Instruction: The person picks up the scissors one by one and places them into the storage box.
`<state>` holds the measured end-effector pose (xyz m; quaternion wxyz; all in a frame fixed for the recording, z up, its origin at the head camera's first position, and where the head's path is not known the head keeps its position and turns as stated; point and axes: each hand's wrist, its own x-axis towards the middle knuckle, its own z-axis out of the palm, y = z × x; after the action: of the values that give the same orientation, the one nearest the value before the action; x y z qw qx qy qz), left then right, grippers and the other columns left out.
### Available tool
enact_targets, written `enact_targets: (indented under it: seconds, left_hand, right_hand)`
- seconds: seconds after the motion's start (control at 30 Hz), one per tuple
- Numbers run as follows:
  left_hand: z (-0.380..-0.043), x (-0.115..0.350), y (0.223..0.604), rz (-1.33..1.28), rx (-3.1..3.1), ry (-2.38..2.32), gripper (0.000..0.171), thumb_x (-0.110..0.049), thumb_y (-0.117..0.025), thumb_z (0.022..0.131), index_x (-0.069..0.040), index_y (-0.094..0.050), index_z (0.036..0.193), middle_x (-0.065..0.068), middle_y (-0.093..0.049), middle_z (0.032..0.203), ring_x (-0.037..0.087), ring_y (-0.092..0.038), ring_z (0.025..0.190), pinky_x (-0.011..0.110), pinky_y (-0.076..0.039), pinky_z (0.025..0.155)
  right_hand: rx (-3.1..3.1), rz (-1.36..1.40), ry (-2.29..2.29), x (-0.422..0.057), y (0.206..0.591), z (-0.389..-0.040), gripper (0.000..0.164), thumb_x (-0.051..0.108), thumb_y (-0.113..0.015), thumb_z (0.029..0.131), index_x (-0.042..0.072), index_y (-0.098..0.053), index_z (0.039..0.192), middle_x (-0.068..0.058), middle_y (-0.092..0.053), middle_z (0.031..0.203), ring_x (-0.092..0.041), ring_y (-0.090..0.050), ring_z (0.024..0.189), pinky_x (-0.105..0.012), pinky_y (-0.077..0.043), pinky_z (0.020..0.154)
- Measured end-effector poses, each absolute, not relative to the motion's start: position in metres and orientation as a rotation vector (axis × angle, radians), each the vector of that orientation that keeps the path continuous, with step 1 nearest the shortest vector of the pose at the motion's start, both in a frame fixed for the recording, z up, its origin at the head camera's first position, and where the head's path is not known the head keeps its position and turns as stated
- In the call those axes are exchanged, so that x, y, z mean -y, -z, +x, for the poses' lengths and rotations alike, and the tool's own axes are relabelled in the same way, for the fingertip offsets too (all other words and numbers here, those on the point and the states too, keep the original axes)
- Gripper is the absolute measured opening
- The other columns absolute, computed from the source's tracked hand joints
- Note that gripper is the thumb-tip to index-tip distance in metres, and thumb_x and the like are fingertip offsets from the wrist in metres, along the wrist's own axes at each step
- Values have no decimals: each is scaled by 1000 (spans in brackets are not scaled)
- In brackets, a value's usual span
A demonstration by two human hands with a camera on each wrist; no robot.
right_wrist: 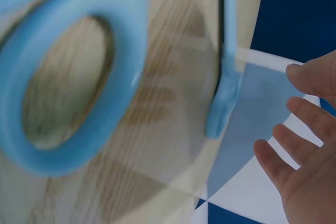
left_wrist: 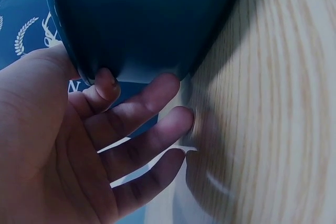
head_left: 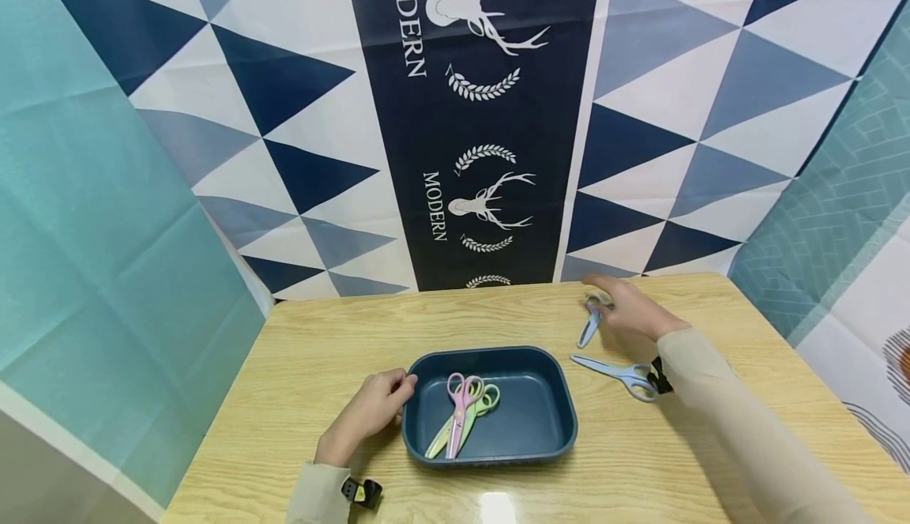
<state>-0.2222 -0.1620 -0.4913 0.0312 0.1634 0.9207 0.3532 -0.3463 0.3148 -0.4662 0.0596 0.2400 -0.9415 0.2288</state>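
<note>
My left hand holds the left end of a dark blue rectangular tray, thumb over the rim and index finger against the wall; the other fingers spread below in the left wrist view. Inside the tray, pink scissors lie across green scissors, with a yellowish blade beside them. My right hand hovers over light-blue scissors at the back right. In the right wrist view its fingers are spread, apart from those scissors. A second light-blue pair lies nearer, below the right wrist.
The wooden table carries the tray and scissors. A patterned cloth hangs behind its back edge, with teal cloth at the left side. Black wrist straps sit at both cuffs.
</note>
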Motion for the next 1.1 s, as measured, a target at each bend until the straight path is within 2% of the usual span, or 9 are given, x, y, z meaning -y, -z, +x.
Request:
enact_targets:
  seconds: [0.23,0.37,0.5,0.67,0.97,1.1]
  left_hand:
    - [-222,162,492,506,-2841,-1090,39,-44,-43,101,-19,-50,72,-7,-48,60,8,-48,52,22,-40,50]
    - [-223,162,491,502,-2840,-1084,40,-45,-43,101,-19,-50,71,-7,-48,60,8,-48,52,22,-40,50]
    - [-224,162,491,504,-2834,-1088,40,-44,-43,101,-19,-50,72,-6,-49,60,9,-48,52,23,-41,50]
    - [-224,162,491,503,-2831,-1095,38,-41,-44,102,-19,-50,72,-6,-49,60,9,-49,52,22,-41,51]
    - [-223,161,492,498,-2832,-1099,39,-43,-44,102,-19,-51,72,-6,-49,61,9,-49,52,22,-41,50]
    - [-223,162,492,495,-2833,-1100,39,-43,-44,102,-19,-51,72,-6,-49,61,8,-49,53,22,-41,51]
  right_hand:
    - [2883,697,-703,-327,475,-355,58,-9,-52,83,-2,-42,140,-25,-46,142,-44,-44,130,-59,-38,102]
    - [2903,669,-694,-330,480,-358,61,-11,-53,80,-2,-44,139,-26,-47,140,-39,-54,115,-54,-44,93]
    - [2910,657,-688,-331,483,-360,60,-11,-56,80,-2,-46,138,-27,-49,137,-37,-57,105,-50,-45,86]
    - [2918,650,-690,-333,485,-363,61,-14,-54,78,-2,-47,137,-27,-50,136,-42,-54,117,-56,-45,94]
    - [2916,646,-669,-333,486,-365,60,-18,-54,74,-3,-52,131,-29,-55,129,-42,-57,110,-58,-45,92]
    - [2911,668,-653,-332,488,-366,59,-20,-50,73,-2,-56,129,-26,-58,127,-44,-56,115,-58,-44,94]
